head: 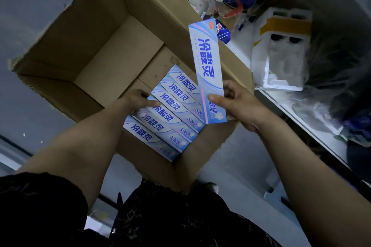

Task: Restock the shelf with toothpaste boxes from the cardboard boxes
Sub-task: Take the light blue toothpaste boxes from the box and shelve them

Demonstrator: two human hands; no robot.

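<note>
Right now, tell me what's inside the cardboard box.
Six toothpaste boxes lie flat in a row at the near end; the far floor is bare. The left hand covers some ends, and anything under the row is hidden.

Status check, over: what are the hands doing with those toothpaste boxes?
Right hand pinches lifted toothpaste box. Left hand on row of toothpaste boxes in cardboard box. Nothing seen blocking.

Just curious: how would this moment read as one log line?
right hand holds box | left hand on row | carton part full
</note>
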